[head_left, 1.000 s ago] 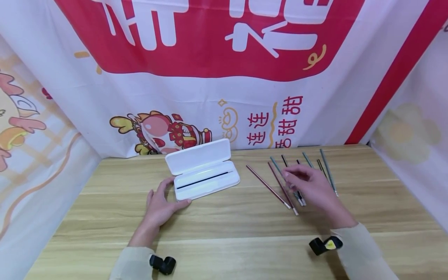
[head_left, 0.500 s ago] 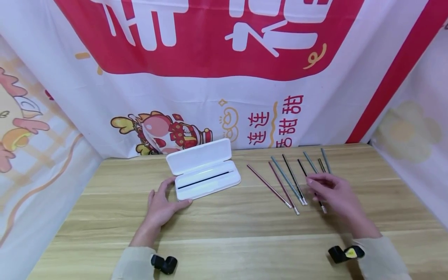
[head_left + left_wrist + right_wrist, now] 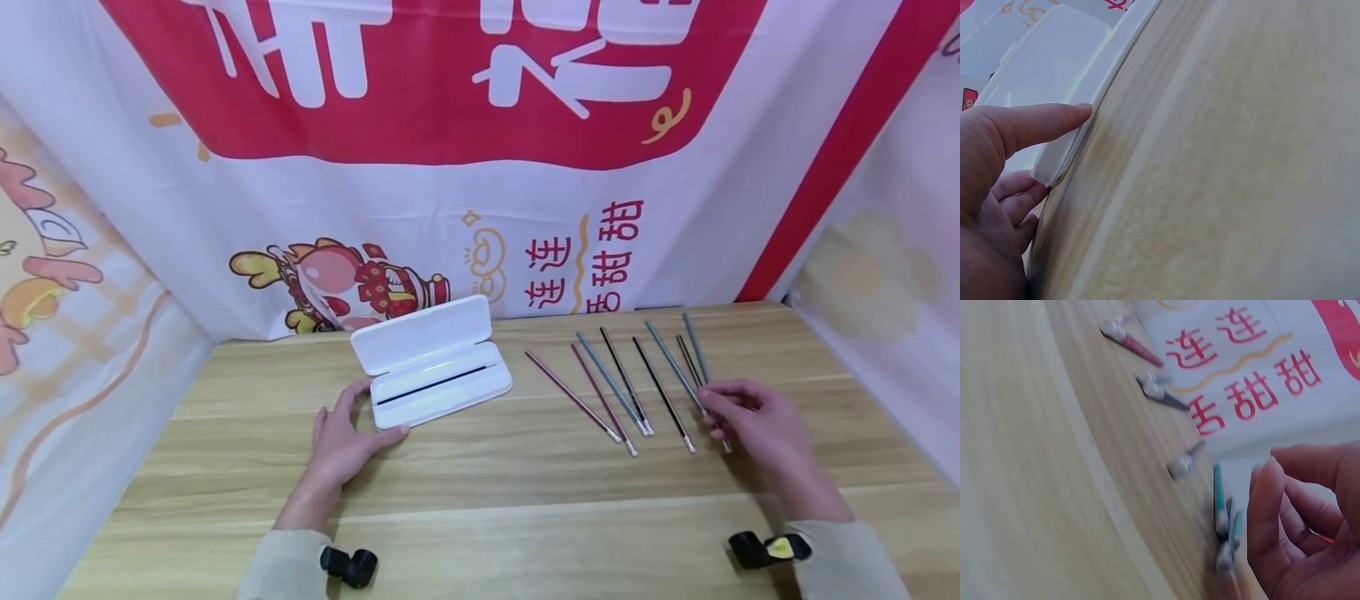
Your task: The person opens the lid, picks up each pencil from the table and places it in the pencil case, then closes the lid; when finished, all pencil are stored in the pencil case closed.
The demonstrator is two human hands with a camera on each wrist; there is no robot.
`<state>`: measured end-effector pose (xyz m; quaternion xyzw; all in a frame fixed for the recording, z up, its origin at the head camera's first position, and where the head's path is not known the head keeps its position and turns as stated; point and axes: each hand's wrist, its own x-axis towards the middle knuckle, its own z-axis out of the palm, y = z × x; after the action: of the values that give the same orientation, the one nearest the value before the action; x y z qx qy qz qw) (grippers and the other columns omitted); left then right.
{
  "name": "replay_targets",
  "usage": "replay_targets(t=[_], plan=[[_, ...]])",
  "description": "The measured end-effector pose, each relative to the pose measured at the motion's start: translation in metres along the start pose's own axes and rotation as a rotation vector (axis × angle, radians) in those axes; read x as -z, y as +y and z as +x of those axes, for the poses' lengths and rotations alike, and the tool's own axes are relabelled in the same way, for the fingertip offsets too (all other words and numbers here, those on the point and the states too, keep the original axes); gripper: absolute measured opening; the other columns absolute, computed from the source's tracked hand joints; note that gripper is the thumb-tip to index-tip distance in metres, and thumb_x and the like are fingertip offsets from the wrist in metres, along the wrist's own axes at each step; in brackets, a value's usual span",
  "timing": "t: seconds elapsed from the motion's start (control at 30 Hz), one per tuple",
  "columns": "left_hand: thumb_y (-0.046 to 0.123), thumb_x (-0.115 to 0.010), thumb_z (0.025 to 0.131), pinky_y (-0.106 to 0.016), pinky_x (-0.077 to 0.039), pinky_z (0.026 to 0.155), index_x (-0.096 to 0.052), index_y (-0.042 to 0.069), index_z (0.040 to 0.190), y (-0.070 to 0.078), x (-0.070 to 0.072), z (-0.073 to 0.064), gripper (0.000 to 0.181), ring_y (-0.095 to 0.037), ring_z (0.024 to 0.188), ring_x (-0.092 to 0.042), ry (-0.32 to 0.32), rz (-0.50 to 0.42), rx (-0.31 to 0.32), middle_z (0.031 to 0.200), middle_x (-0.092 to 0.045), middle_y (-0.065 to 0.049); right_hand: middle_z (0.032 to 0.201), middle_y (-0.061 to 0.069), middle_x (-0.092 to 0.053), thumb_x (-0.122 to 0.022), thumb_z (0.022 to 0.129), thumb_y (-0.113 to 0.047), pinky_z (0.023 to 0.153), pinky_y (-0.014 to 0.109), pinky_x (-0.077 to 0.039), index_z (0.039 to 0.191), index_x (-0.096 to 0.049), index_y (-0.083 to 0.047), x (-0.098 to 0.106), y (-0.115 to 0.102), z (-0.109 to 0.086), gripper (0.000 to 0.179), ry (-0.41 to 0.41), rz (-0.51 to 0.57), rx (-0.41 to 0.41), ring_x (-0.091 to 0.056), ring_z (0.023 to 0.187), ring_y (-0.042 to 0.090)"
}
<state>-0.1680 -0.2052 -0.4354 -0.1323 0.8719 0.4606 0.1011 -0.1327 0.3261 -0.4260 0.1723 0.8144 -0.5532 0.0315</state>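
A white pencil case (image 3: 442,402) lies with its lid raised, a single black pencil (image 3: 431,386) inside. My left hand (image 3: 341,446) grips its left end, thumb along the front edge and fingers at the back corner; the left wrist view shows the thumb (image 3: 1047,125) on the rim. To the right lie several pencils with white ends: dark red (image 3: 573,396), blue (image 3: 611,383) and black (image 3: 663,393). My right hand (image 3: 765,425) is over the rightmost group, hiding parts of them. Its thumb and index finger nearly meet in the right wrist view, with nothing showing between them.
The wooden table (image 3: 487,517) runs back to a white cloth (image 3: 420,200) printed in red, which hangs right behind the case and pencils. More printed cloth (image 3: 877,275) closes off the right side. Each wrist carries a small black camera (image 3: 348,567).
My right hand has moved rightward along the row of pencils, uncovering the middle ones. The dark pencil near its fingers half a second ago now lies in full view. My left hand stays on the case.
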Motion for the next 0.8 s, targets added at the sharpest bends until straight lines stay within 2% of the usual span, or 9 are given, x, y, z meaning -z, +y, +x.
replay_targets(t=[0.17, 0.4, 0.6, 0.8], plan=[[0.040, -0.092, 0.084, -0.078, 0.003, 0.130, -0.030, 0.029, 0.169, -0.002, 0.000, 0.000, 0.106, -0.048, 0.165, 0.019, 0.002, -0.002, 0.001, 0.183, -0.015, -0.011, 0.091, -0.016, -0.072, -0.067, 0.107, -0.037, 0.070, 0.026, -0.066, 0.135, -0.064, -0.005, 0.013, 0.009, 0.005, 0.043, 0.042, 0.010, -0.028, -0.069, 0.080, 0.006], [0.040, -0.092, 0.084, -0.079, 0.003, 0.130, -0.030, 0.029, 0.169, -0.002, 0.000, -0.001, 0.106, -0.048, 0.165, 0.020, -0.001, -0.005, 0.006, 0.183, -0.014, -0.010, 0.087, -0.018, -0.072, -0.070, 0.105, -0.037, 0.066, 0.025, -0.063, 0.128, -0.070, -0.012, 0.023, 0.016, 0.009, 0.034, 0.045, -0.018, -0.061, -0.067, 0.078, 0.005], [0.041, -0.092, 0.084, -0.079, 0.004, 0.130, -0.030, 0.028, 0.169, -0.001, -0.001, -0.002, 0.105, -0.048, 0.165, 0.020, -0.001, -0.004, -0.001, 0.183, -0.014, -0.010, 0.083, -0.014, -0.072, -0.071, 0.105, -0.033, 0.062, 0.026, -0.061, 0.128, -0.070, -0.006, 0.024, 0.018, 0.010, 0.035, 0.041, -0.045, -0.071, -0.066, 0.073, 0.006], [0.041, -0.092, 0.084, -0.079, 0.003, 0.130, -0.029, 0.029, 0.170, 0.000, 0.001, -0.001, 0.106, -0.048, 0.165, 0.019, 0.001, 0.002, 0.000, 0.183, -0.014, -0.011, 0.083, -0.013, -0.071, -0.069, 0.106, -0.034, 0.059, 0.026, -0.060, 0.137, -0.064, -0.001, 0.022, 0.017, 0.014, 0.045, 0.047, -0.093, -0.099, -0.066, 0.070, 0.006]])
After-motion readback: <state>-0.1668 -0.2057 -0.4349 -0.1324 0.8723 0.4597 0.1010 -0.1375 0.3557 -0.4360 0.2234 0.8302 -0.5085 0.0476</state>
